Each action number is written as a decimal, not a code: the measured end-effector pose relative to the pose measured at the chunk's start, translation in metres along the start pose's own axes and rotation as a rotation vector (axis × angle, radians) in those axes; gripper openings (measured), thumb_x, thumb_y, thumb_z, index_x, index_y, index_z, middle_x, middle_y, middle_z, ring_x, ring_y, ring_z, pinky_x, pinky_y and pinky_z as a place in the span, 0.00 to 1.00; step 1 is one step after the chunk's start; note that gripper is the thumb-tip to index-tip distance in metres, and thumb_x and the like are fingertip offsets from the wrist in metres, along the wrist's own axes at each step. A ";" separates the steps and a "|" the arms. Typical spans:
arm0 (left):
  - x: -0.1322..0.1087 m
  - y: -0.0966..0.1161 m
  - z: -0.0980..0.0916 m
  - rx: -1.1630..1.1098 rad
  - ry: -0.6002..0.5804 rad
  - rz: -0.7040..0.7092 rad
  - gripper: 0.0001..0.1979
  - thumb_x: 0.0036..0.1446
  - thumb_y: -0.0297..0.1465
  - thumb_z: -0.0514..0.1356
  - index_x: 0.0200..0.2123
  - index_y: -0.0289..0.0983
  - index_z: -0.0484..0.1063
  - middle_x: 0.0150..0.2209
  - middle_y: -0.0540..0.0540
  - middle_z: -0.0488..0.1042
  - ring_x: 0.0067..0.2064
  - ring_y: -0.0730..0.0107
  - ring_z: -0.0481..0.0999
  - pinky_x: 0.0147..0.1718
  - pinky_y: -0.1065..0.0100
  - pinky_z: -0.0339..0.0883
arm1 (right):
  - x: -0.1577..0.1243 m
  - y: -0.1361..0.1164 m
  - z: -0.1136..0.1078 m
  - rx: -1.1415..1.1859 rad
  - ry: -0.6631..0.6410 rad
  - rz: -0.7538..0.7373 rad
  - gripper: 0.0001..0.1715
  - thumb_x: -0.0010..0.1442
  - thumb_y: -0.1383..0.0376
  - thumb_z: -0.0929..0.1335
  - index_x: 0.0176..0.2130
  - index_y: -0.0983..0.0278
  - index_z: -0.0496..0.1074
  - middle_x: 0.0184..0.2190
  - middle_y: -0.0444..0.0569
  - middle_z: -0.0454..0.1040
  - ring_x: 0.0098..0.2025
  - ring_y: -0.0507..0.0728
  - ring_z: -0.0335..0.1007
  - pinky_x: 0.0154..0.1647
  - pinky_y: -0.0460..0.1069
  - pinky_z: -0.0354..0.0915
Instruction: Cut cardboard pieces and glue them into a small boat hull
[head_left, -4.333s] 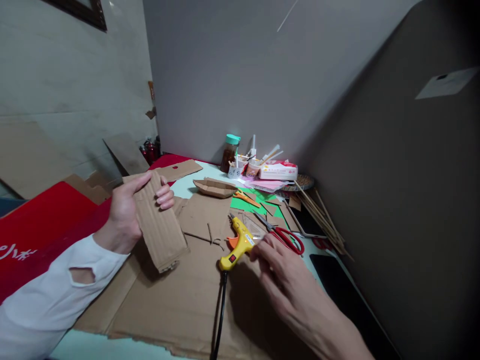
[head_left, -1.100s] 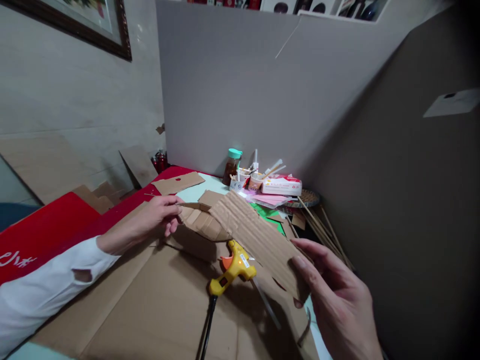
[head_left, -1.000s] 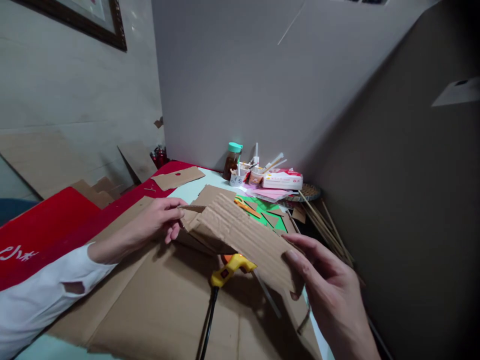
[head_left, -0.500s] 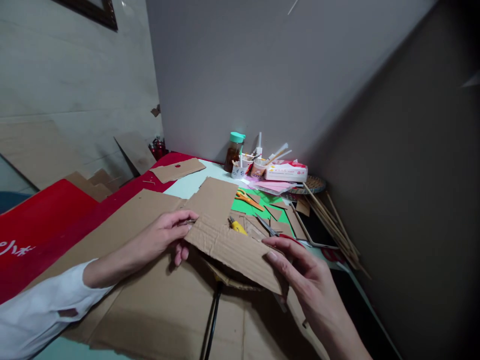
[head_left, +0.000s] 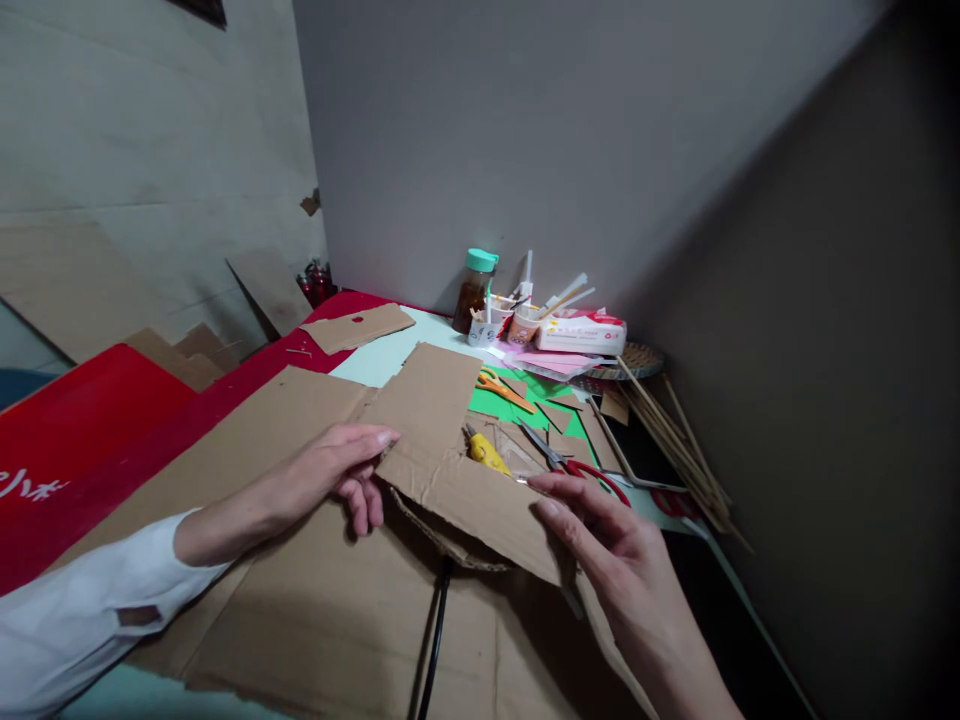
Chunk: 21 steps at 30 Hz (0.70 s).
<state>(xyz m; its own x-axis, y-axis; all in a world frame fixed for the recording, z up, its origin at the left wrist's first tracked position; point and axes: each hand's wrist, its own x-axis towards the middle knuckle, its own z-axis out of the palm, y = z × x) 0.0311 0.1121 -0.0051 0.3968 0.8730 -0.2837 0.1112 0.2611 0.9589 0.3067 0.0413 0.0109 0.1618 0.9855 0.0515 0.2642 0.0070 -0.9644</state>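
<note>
A creased strip of cardboard [head_left: 480, 510] is held up between my two hands. My left hand [head_left: 345, 470] pinches its left end between thumb and fingers. At the other end my right hand [head_left: 611, 545] grips it, thumb on the near side. Under the strip a curved cardboard edge [head_left: 450, 545] shows, partly hidden. From below it a black cord [head_left: 435, 640] runs toward me. Just behind the strip lie a yellow tool [head_left: 489, 453] with a dark tip and red-handled scissors [head_left: 551, 452]. Large cardboard sheets [head_left: 300, 610] lie beneath my hands.
Orange scissors [head_left: 506, 390] and cardboard scraps lie on a green sheet [head_left: 487, 402]. Farther back stand a bottle [head_left: 472, 295], cups holding sticks [head_left: 523, 325] and a tissue pack [head_left: 581, 333]. Wooden sticks [head_left: 675, 450] lie beside a tablet [head_left: 645, 450] at right. A grey wall [head_left: 480, 130] rises behind.
Both hands keep their hold on the cardboard strip, which is tilted slightly differently. The view has shifted a little, and more of the yellow tool and red-handled scissors shows.
</note>
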 end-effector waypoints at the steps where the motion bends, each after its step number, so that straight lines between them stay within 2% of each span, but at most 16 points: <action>1: 0.000 -0.001 0.000 0.007 -0.013 -0.003 0.21 0.59 0.50 0.58 0.37 0.37 0.68 0.18 0.44 0.77 0.19 0.61 0.78 0.17 0.67 0.72 | -0.001 -0.002 0.001 0.006 0.000 0.001 0.18 0.53 0.51 0.76 0.38 0.61 0.83 0.35 0.50 0.82 0.35 0.59 0.76 0.32 0.47 0.69; 4: 0.000 -0.004 0.000 0.028 -0.038 -0.013 0.20 0.61 0.50 0.57 0.35 0.37 0.68 0.19 0.40 0.79 0.17 0.64 0.77 0.18 0.68 0.72 | -0.004 -0.003 0.004 0.009 0.001 -0.008 0.16 0.54 0.52 0.75 0.39 0.60 0.84 0.37 0.50 0.83 0.38 0.60 0.77 0.38 0.48 0.70; 9: 0.001 -0.006 0.002 0.027 -0.032 -0.006 0.19 0.59 0.49 0.60 0.34 0.37 0.69 0.19 0.41 0.79 0.18 0.66 0.77 0.18 0.71 0.70 | -0.004 0.005 0.007 -0.049 -0.044 0.000 0.17 0.57 0.52 0.74 0.41 0.60 0.83 0.35 0.49 0.81 0.35 0.58 0.73 0.35 0.48 0.66; 13: -0.001 -0.002 0.005 0.026 -0.016 0.005 0.19 0.59 0.49 0.61 0.32 0.37 0.69 0.20 0.41 0.80 0.19 0.67 0.78 0.19 0.72 0.70 | -0.003 0.011 0.007 -0.097 -0.061 -0.009 0.18 0.59 0.51 0.72 0.42 0.60 0.81 0.37 0.49 0.80 0.36 0.58 0.72 0.36 0.49 0.64; 16: -0.003 0.001 0.006 0.018 0.006 0.012 0.19 0.57 0.48 0.63 0.34 0.37 0.70 0.21 0.41 0.81 0.19 0.65 0.79 0.19 0.71 0.71 | -0.004 0.012 0.006 -0.151 -0.073 -0.024 0.18 0.61 0.51 0.70 0.43 0.60 0.80 0.38 0.49 0.80 0.35 0.57 0.72 0.35 0.49 0.63; 21: -0.001 0.001 0.005 0.001 0.033 0.027 0.18 0.54 0.47 0.65 0.35 0.37 0.72 0.21 0.42 0.81 0.20 0.63 0.80 0.20 0.70 0.72 | -0.007 0.008 0.005 -0.231 -0.116 -0.047 0.20 0.63 0.49 0.69 0.48 0.59 0.77 0.45 0.50 0.80 0.40 0.60 0.74 0.38 0.51 0.66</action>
<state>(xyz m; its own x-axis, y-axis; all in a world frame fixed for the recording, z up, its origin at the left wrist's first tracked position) 0.0353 0.1094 -0.0038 0.3694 0.8928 -0.2579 0.1018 0.2370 0.9662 0.3032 0.0356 0.0011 0.0372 0.9980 0.0519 0.4810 0.0276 -0.8763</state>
